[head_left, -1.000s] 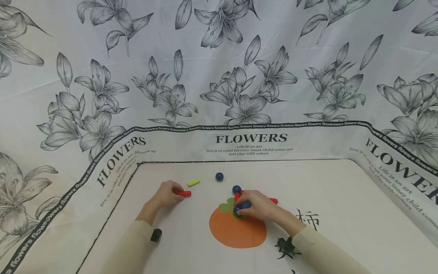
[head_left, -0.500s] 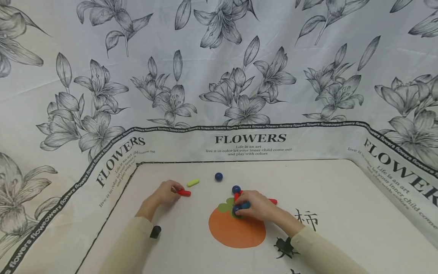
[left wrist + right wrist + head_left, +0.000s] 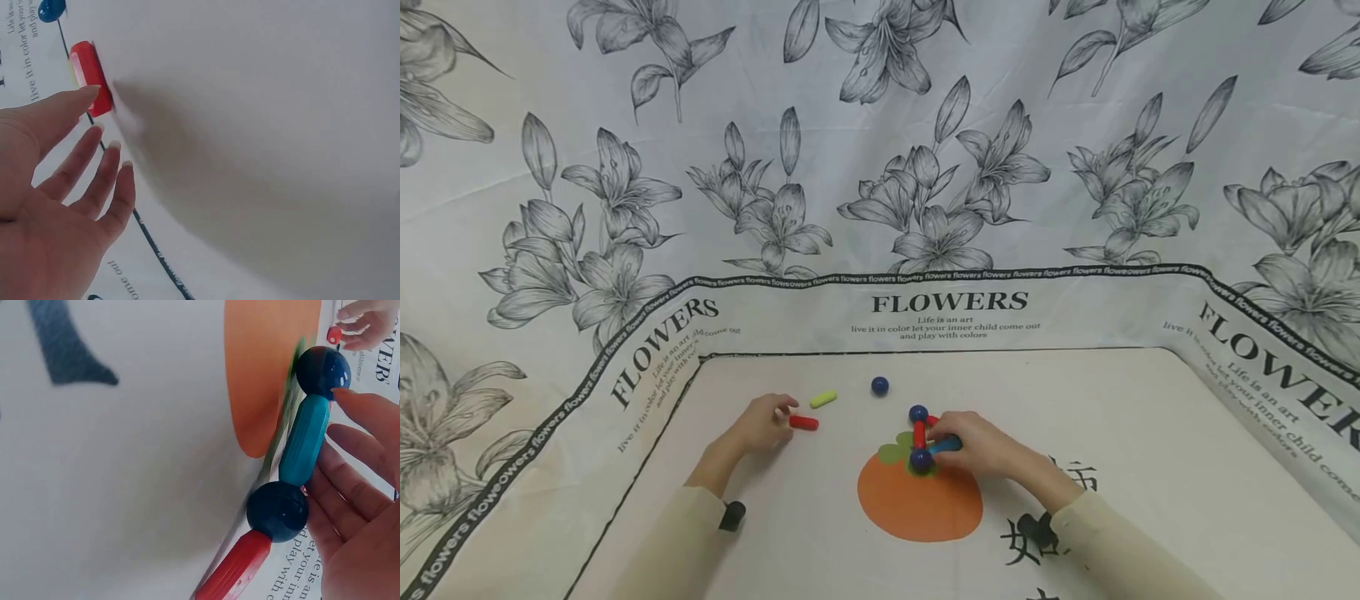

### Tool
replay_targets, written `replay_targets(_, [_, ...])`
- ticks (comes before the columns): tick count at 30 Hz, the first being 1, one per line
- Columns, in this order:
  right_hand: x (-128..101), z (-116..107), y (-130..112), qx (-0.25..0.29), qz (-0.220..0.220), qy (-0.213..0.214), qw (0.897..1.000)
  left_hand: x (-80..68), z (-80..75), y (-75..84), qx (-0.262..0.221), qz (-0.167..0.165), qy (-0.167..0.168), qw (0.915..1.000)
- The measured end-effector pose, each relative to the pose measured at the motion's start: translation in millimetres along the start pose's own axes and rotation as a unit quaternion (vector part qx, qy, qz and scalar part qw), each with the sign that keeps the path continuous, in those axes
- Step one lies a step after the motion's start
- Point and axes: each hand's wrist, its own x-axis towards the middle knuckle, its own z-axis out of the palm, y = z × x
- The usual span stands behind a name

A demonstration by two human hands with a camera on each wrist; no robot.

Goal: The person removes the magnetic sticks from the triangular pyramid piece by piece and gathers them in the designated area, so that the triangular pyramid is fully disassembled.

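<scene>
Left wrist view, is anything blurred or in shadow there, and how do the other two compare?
Left wrist view: soft focus, red stick fuzzy, a smeared grey shadow on the cloth beside the left hand. Right wrist view: teal stick fairly sharp, edges streaked. Head view: evenly lit, sharp, edges bowed.

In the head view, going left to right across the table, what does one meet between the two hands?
Left hand → red stick at its fingertips → yellow-green stick → lone blue ball → blue ball on the upright red piece → right hand.
</scene>
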Motion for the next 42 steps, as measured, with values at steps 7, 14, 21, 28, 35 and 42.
replay_targets(7, [2, 2, 2, -0.04, 0.005, 0.0, 0.999, -7.5, 1.4, 23.7, 0.003, 0.041, 0.04, 0.9983])
replay_targets(14, [4, 9, 1, -0.077, 0.011, 0.016, 0.997, -9.4, 19.0, 56.7, -0.031, 0.095, 0.029, 0.9946])
replay_targets(21, [5, 16, -3, -0.103, 0.009, 0.043, 0.994, -4.7, 42.2, 87.5, -0.042, 0.116, -0.068, 0.99])
replay_targets(28, [5, 23, -5, -0.125, 0.023, 0.059, 0.99, 0.7, 66.0, 113.2, -0.045, 0.112, -0.135, 0.9835])
replay_targets(35, [1, 16, -6, -0.127, 0.015, 0.049, 0.991, 6.1, 85.4, 125.8, -0.035, 0.12, -0.145, 0.9815])
replay_targets(42, [-3, 8, -3, -0.129, 0.011, 0.034, 0.991, 9.4, 94.8, 132.2, -0.051, 0.098, -0.148, 0.9827])
